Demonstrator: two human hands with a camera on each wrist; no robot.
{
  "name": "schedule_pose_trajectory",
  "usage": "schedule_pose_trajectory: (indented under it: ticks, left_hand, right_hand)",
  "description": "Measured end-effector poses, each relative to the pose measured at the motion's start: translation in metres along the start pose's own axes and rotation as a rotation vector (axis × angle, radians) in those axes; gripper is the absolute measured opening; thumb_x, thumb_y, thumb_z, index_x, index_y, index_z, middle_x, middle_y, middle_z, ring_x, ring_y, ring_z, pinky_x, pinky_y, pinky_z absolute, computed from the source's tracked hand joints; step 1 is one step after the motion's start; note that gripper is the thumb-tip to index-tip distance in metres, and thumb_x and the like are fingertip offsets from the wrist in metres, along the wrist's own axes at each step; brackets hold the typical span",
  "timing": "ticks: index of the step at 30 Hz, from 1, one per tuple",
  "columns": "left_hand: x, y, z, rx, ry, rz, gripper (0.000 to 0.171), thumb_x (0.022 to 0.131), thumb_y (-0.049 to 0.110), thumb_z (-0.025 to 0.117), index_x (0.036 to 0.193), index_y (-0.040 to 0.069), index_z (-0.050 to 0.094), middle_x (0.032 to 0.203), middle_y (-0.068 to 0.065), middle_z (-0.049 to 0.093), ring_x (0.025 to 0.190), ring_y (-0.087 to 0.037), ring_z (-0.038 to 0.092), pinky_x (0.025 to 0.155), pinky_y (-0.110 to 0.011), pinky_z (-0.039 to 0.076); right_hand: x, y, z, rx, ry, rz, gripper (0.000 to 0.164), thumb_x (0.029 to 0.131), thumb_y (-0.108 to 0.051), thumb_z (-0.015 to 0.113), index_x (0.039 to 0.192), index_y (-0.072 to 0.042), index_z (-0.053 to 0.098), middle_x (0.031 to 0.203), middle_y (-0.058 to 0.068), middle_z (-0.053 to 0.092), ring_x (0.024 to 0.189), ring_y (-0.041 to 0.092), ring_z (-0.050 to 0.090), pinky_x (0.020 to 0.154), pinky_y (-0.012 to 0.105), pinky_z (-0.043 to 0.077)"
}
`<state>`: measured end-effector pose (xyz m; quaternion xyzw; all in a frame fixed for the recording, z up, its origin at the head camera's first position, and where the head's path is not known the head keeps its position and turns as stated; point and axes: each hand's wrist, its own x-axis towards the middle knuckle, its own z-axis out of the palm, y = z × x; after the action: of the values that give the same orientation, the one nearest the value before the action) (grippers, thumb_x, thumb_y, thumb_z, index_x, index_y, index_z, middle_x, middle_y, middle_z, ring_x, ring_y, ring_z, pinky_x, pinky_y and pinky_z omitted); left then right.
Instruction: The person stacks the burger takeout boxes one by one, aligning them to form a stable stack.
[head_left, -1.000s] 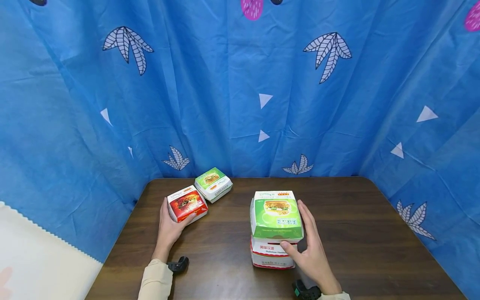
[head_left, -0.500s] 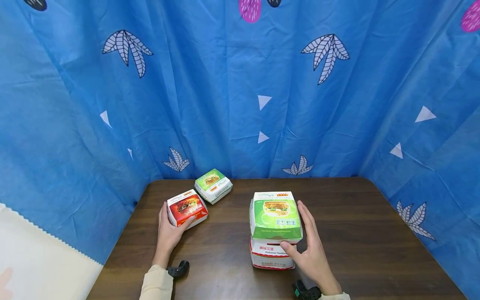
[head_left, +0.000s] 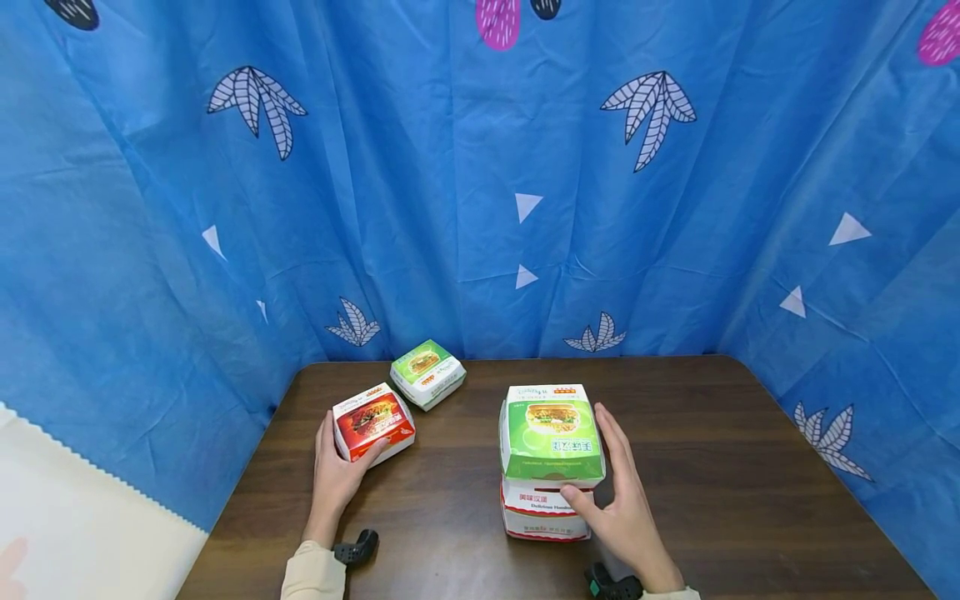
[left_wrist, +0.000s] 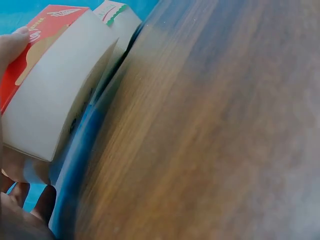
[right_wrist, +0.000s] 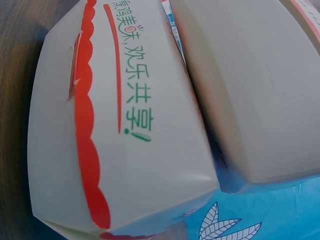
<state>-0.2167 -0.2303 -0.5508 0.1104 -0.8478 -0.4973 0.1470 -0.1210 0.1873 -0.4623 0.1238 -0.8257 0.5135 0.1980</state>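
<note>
In the head view, my left hand [head_left: 334,477] grips a red-topped burger box [head_left: 373,425], thumb on its near side and fingers along its left side. A white side of that red box [left_wrist: 60,80] fills the upper left of the left wrist view. My right hand [head_left: 626,508] holds a green-topped burger box [head_left: 553,437] by its right side, thumb at the lower near corner. It sits on a white-and-red burger box [head_left: 546,512]. The right wrist view shows the lower box [right_wrist: 135,165] beside the upper box [right_wrist: 255,90]; no fingers show there.
Another green-topped burger box [head_left: 427,375] lies just behind the red one, near the back edge of the dark wooden table [head_left: 712,467]. A blue patterned curtain [head_left: 480,208] hangs behind the table. White cloth [head_left: 75,508] is at the left.
The red burger box and my left hand have shifted slightly toward me, away from the green box behind. My right hand and the stack look still. The head view has tilted a little.
</note>
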Motion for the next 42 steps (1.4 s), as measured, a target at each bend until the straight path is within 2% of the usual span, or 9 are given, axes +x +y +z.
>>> schedule_pose_trajectory:
  ticks: [19, 22, 25, 26, 28, 30, 33, 37, 42]
  left_hand:
    - [-0.008, 0.015, -0.004, -0.008, -0.003, -0.012, 0.120, 0.082, 0.050, 0.084, 0.167, 0.015, 0.007, 0.168, -0.019, 0.015, 0.151, -0.041, 0.022, 0.122, -0.066, 0.022]
    - [-0.009, 0.017, -0.005, -0.003, -0.009, -0.019, 0.120, 0.082, 0.051, 0.083, 0.167, 0.015, 0.006, 0.168, -0.019, 0.015, 0.151, -0.041, 0.021, 0.122, -0.066, 0.022]
    - [-0.011, 0.019, -0.006, -0.002, -0.009, -0.016, 0.120, 0.082, 0.050, 0.083, 0.167, 0.015, 0.006, 0.168, -0.020, 0.015, 0.151, -0.041, 0.022, 0.122, -0.067, 0.022]
    - [-0.012, 0.020, -0.006, -0.003, -0.007, -0.015, 0.120, 0.082, 0.050, 0.083, 0.167, 0.015, 0.007, 0.168, -0.020, 0.015, 0.151, -0.041, 0.022, 0.122, -0.067, 0.023]
    - [-0.013, 0.022, -0.006, -0.002, -0.002, -0.011, 0.119, 0.083, 0.049, 0.083, 0.167, 0.014, 0.008, 0.168, -0.020, 0.016, 0.150, -0.042, 0.023, 0.121, -0.067, 0.023]
    - [-0.014, 0.025, -0.007, 0.001, 0.003, -0.010, 0.118, 0.083, 0.050, 0.083, 0.167, 0.014, 0.008, 0.167, -0.020, 0.017, 0.150, -0.042, 0.023, 0.121, -0.067, 0.023]
    - [-0.016, 0.030, -0.008, 0.005, 0.007, -0.004, 0.117, 0.084, 0.050, 0.082, 0.167, 0.015, 0.008, 0.167, -0.020, 0.017, 0.149, -0.042, 0.024, 0.120, -0.068, 0.024]
    - [-0.019, 0.036, -0.010, -0.003, 0.015, 0.020, 0.115, 0.084, 0.048, 0.082, 0.167, 0.016, 0.009, 0.167, -0.019, 0.018, 0.149, -0.042, 0.025, 0.119, -0.068, 0.026]
    - [-0.022, 0.046, -0.013, -0.016, 0.022, 0.038, 0.113, 0.086, 0.046, 0.081, 0.167, 0.016, 0.009, 0.167, -0.019, 0.017, 0.149, -0.043, 0.024, 0.118, -0.068, 0.028]
  right_hand:
    - [0.001, 0.000, -0.001, -0.008, 0.009, -0.002, 0.105, 0.081, -0.013, 0.084, 0.165, -0.031, 0.023, 0.171, -0.001, 0.021, 0.150, -0.005, 0.017, 0.111, 0.078, 0.028]
    - [0.001, 0.000, -0.001, -0.025, 0.009, 0.002, 0.105, 0.081, -0.014, 0.085, 0.165, -0.031, 0.023, 0.170, -0.003, 0.022, 0.150, -0.003, 0.019, 0.123, 0.048, 0.030]
    - [0.000, 0.000, -0.002, -0.026, 0.010, -0.009, 0.106, 0.081, -0.013, 0.085, 0.165, -0.031, 0.023, 0.170, -0.004, 0.022, 0.150, -0.002, 0.020, 0.117, 0.014, 0.023]
    - [0.000, 0.000, -0.002, -0.026, 0.010, -0.010, 0.105, 0.081, -0.013, 0.085, 0.165, -0.030, 0.023, 0.170, -0.004, 0.022, 0.150, -0.001, 0.020, 0.112, 0.007, 0.020]
    - [0.000, 0.001, -0.002, -0.020, 0.010, -0.017, 0.105, 0.081, -0.013, 0.085, 0.165, -0.029, 0.023, 0.170, -0.003, 0.022, 0.150, -0.001, 0.021, 0.110, 0.005, 0.019]
    - [0.000, 0.001, -0.002, -0.024, 0.008, -0.009, 0.105, 0.081, -0.014, 0.085, 0.165, -0.030, 0.023, 0.170, -0.004, 0.022, 0.150, -0.001, 0.021, 0.112, 0.007, 0.020]
    - [0.000, 0.000, -0.002, -0.017, 0.005, -0.003, 0.105, 0.081, -0.013, 0.085, 0.165, -0.030, 0.023, 0.170, -0.003, 0.022, 0.150, -0.002, 0.020, 0.124, 0.037, 0.028]
    - [0.000, 0.000, -0.002, 0.002, 0.004, -0.002, 0.105, 0.081, -0.012, 0.085, 0.164, -0.031, 0.023, 0.170, -0.001, 0.022, 0.150, -0.004, 0.019, 0.111, 0.078, 0.028]
    - [0.000, 0.000, -0.002, 0.001, 0.005, 0.000, 0.106, 0.081, -0.012, 0.085, 0.165, -0.031, 0.023, 0.170, -0.002, 0.021, 0.150, -0.003, 0.019, 0.110, 0.078, 0.028]
